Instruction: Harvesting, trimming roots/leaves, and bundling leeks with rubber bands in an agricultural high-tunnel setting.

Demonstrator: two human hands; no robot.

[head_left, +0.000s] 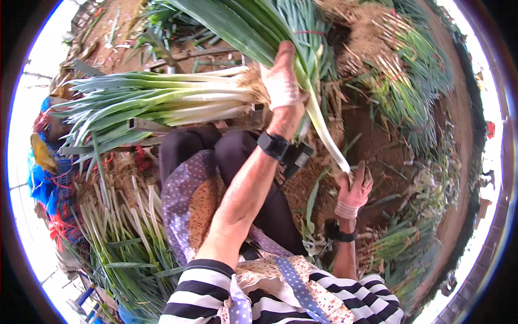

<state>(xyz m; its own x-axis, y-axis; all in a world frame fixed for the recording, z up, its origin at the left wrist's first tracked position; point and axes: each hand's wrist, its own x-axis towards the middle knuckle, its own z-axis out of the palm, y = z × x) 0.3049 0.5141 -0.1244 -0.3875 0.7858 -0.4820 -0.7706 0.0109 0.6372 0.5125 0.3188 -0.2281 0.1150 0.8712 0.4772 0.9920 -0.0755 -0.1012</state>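
Observation:
My left hand (281, 81), in a pale fingerless covering, is closed around the green part of a leek (322, 127). Its broad dark leaves fan up past the top edge, and its white shank slants down to the right. At the root end my right hand (353, 193), in a pinkish glove, has the tip between thumb and fingers; the exact grip is partly hidden. Left of my left hand, a pile of leeks (189, 89) lies on a metal rack (148, 125), with brown roots toward the hand and leaves pointing left.
More leeks (129, 237) lie beside my knees (186, 148) at the lower left. Tied bundles of green onions (413, 70) cover the ground at upper right. Trimmed leaves (426, 189) are strewn on the soil at right. Blue and red plastic (46, 181) sits at far left.

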